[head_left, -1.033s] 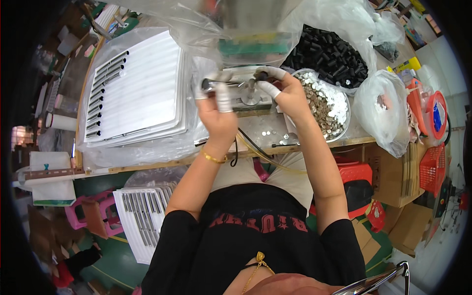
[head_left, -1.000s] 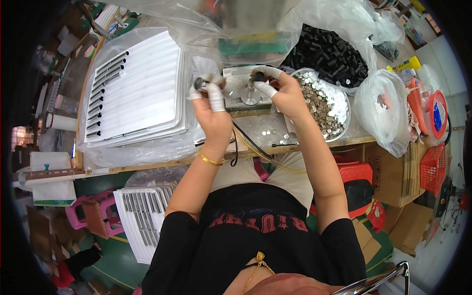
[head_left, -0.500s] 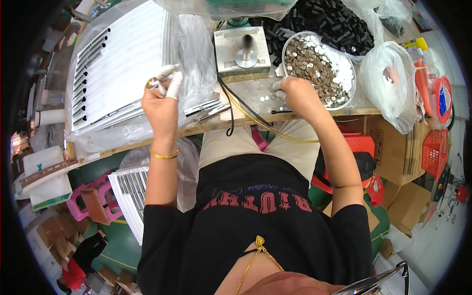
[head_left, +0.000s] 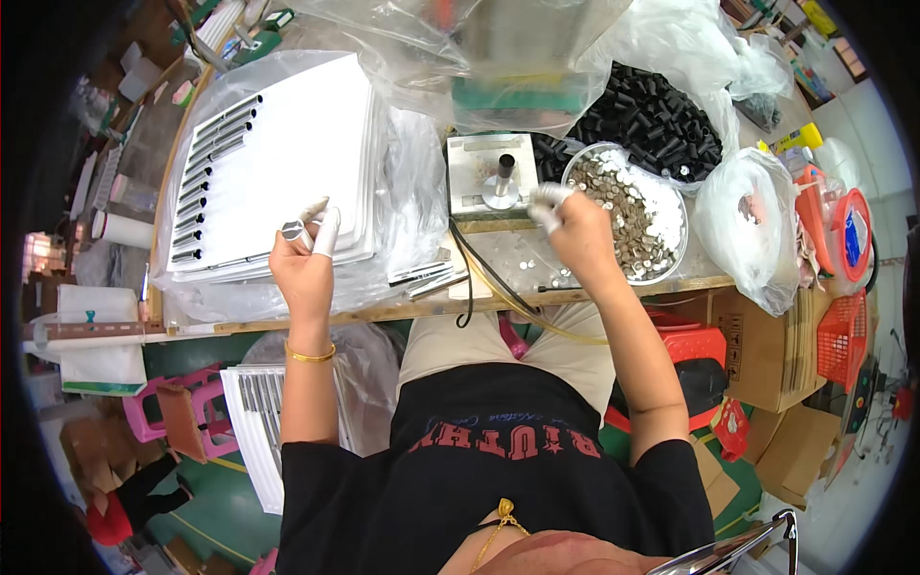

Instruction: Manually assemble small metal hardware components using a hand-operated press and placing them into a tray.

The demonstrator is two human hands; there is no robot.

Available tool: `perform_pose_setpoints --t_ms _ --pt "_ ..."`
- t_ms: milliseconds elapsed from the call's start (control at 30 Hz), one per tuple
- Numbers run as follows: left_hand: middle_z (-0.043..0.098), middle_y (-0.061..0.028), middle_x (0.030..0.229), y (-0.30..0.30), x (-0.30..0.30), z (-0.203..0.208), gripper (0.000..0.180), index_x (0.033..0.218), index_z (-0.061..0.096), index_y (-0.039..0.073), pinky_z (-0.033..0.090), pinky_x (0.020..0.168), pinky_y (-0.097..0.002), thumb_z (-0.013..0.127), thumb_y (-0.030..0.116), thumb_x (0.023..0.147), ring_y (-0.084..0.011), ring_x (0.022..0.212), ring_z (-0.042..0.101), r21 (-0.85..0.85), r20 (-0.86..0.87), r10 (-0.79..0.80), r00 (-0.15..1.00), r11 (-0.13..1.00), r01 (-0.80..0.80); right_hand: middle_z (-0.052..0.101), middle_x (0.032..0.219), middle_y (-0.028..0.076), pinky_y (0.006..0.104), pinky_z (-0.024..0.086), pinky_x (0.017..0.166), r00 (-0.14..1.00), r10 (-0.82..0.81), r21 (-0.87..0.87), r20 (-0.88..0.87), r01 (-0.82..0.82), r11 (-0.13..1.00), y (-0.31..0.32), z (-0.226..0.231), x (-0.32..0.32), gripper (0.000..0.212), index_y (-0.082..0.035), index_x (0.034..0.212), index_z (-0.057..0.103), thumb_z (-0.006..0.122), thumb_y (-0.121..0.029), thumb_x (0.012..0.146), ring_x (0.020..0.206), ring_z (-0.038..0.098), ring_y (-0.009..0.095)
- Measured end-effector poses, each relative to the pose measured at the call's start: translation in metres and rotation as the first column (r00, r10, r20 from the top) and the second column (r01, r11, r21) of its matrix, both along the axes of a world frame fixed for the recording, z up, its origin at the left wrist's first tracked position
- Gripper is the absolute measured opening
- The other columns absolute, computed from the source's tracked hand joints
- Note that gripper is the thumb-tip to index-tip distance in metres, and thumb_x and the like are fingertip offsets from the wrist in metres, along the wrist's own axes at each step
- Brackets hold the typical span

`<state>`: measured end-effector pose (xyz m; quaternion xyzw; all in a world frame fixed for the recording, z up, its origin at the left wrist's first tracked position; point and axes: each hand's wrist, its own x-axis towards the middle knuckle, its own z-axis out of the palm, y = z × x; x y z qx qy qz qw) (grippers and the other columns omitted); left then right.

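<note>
My left hand, with white covers on some fingertips, is closed round a shiny metal piece with a round end, in front of the white tray stack. On the top white tray lie several silver tubes with black ends. White covers also sit on the fingers of my right hand. Its fingers are pinched and slightly blurred, just right of a metal block with an upright post; what they hold is hidden. A round tub of small silver and brownish discs stands beside that hand.
Black short tubes are heaped behind the tub. A plastic bag hangs over the bench edge at the right. Black and yellow cables run off the front edge. More tubes lie in a tray below the bench at left.
The view has shifted, so the bench appears lower. My right hand has moved from the tub's near left side to beside the metal block. The left hand still grips its metal piece.
</note>
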<state>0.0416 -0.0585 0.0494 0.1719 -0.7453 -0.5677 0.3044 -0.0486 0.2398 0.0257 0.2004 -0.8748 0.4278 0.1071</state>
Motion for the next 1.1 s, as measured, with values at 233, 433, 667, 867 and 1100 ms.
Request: perform_pose_setpoints --t_ms 233,433,667,867,1100 --pt "0.053 0.0053 0.075 0.037 -0.010 0.000 0.023 0.103 0.066 -0.001 0.031 0.056 -0.0151 0.071 0.003 0.081 -0.0006 0.063 0.039 -0.008 -0.038 -0.126 0.991 0.992 0.126 0.068 0.092 0.008 0.0302 0.053 0.065 0.863 0.030 0.095 -0.505 0.022 0.995 -0.028 0.022 -0.036 0.032 -0.010 0.094 0.070 0.064 0.005 0.066 0.074 0.065 0.023" --pt "0.058 0.0039 0.083 0.010 0.001 -0.007 0.023 0.105 0.066 0.000 0.037 0.061 -0.0153 0.069 0.003 0.083 -0.0019 0.067 0.044 -0.008 0.027 -0.104 0.994 0.994 0.105 0.068 0.096 0.008 0.0316 0.053 0.067 0.894 0.152 0.238 -0.421 -0.053 0.970 -0.017 0.019 -0.028 0.040 -0.011 0.106 0.068 0.063 0.002 0.068 0.079 0.065 0.025" --pt "0.066 -0.0031 0.096 -0.083 0.005 0.011 0.007 0.086 0.066 0.000 0.041 0.072 -0.0182 0.068 0.006 0.085 -0.0039 0.076 0.048 -0.356 0.083 0.143 0.986 0.929 -0.105 0.067 0.096 0.013 0.0394 0.051 0.075 0.940 -0.342 0.249 0.002 0.331 0.910 0.105 -0.003 -0.082 0.016 -0.012 0.094 0.072 0.065 -0.017 0.080 0.086 0.064 0.031" --pt "0.067 -0.0117 0.112 -0.161 0.010 -0.013 0.047 0.060 0.030 0.009 0.043 0.078 -0.0247 0.069 0.011 0.085 -0.0098 0.088 0.055 -0.426 -0.013 0.194 0.981 0.887 -0.181 0.066 0.095 0.014 0.0416 0.049 0.077 0.944 -0.329 0.487 -0.034 0.303 0.819 0.112 -0.035 -0.096 0.018 -0.012 0.091 0.072 0.067 -0.023 0.078 0.088 0.063 0.031" --pt "0.045 -0.0028 0.062 -0.245 0.062 -0.010 0.044 0.063 0.039 0.003 0.036 0.056 -0.0299 0.072 0.025 0.082 -0.0156 0.060 0.034 -0.704 0.129 0.508 0.852 0.652 -0.282 0.069 0.085 0.013 0.0362 0.051 0.075 0.936 -0.353 0.288 0.010 0.335 0.897 0.096 -0.006 -0.075 0.015 -0.009 0.090 0.072 0.067 -0.015 0.077 0.082 0.066 0.029"
